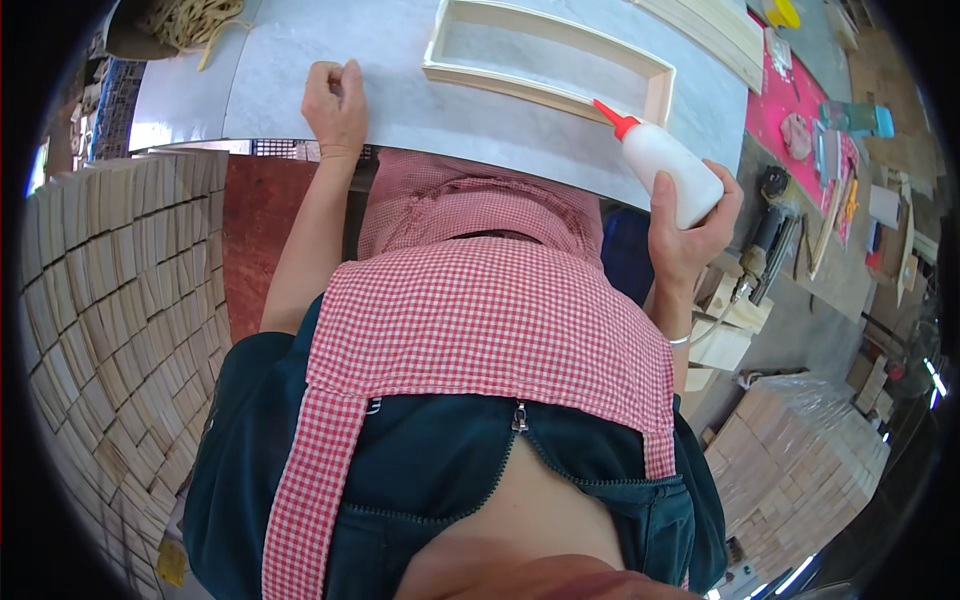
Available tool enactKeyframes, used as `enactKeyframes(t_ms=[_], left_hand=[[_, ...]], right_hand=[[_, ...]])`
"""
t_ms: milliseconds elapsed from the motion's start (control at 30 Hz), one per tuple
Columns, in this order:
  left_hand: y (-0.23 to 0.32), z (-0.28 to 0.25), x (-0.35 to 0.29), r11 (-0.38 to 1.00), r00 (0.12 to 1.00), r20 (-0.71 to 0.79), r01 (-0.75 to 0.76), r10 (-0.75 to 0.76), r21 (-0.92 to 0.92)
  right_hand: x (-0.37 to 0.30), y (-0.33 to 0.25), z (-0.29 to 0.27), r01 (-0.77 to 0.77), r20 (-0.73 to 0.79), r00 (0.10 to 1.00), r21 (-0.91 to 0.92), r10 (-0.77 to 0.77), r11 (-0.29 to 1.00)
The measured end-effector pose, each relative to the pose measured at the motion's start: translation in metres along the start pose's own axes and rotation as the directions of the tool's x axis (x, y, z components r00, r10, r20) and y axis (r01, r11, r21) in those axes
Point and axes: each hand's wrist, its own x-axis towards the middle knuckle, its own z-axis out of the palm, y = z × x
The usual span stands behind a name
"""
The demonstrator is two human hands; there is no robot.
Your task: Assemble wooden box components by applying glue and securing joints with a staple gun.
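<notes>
My right hand is wrapped round a white squeeze bottle with a pointed red nozzle. The bottle is tilted, its nozzle reaching up and left to the near right corner area of a shallow rectangular wooden frame; whether the tip touches the wood I cannot tell. The frame lies on the pale grey marbled tabletop. Over the table's near edge, left of the frame, my left hand is closed with its fingers curled in. Anything inside those fingers is hidden.
At the far left stands a container of tan loops. Long wooden strips lie at the table's far right. Beside the table are a pneumatic-looking tool and a blue-capped container. Stacked wood pieces rise on my left; a plastic-wrapped stack stands lower right.
</notes>
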Motion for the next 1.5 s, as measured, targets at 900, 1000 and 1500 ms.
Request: enactKeyframes(t_ms=[900, 1000, 1500], left_hand=[[0.015, 0.004, 0.006, 0.984, 0.966, 0.220, 0.106, -0.137, 0.146], [0.004, 0.003, 0.009, 0.979, 0.966, 0.233, 0.065, -0.111, 0.195], [0.030, 0.006, 0.054, 0.818, 0.882, 0.289, 0.166, -0.373, 0.550]], right_hand=[[0.199, 0.239, -0.062, -0.383, -0.525, 0.838, -0.369, 0.150, 0.847], [0.246, 0.277, -0.047, -0.450, -0.368, 0.868, -0.303, 0.332, 0.840], [-0.103, 0.242, -0.197, -0.725, -0.847, 0.482, -0.241, 0.225, 0.645]])
